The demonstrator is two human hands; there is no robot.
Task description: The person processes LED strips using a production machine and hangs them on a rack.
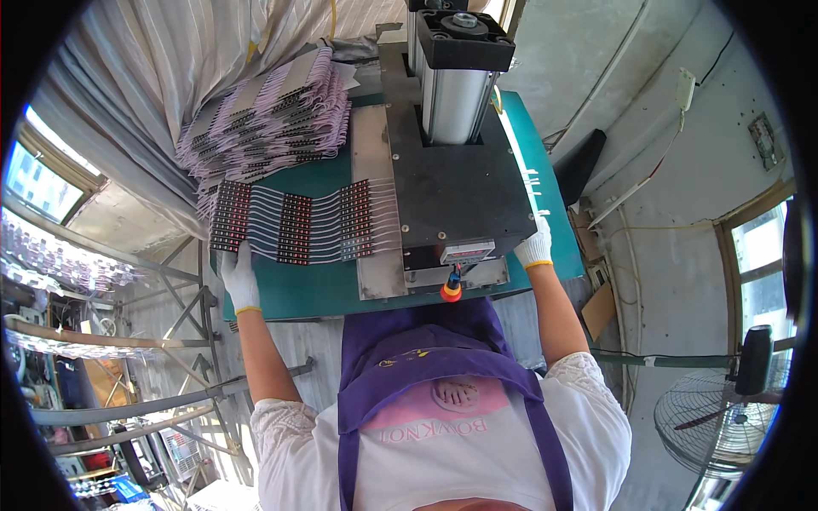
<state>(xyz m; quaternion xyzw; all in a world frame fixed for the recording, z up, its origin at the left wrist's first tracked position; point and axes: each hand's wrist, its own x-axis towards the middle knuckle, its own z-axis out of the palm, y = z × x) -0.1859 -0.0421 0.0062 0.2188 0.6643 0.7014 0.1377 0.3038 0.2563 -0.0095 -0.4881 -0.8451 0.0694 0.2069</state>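
The wired strip panel (296,228) lay on the green desk (298,291), left of the black press (464,192), its long axis running left to right; its right-end wires pointed toward the press over a metal plate (373,277), and its three dark module bands stood crosswise to that axis; a heap of strips (268,123) lay behind it. The white-gloved left hand (240,278) touched the panel's near left corner, its fingers too hidden to tell whether clamped; the right hand (536,245) was beside the press, its fingers equally unclear.
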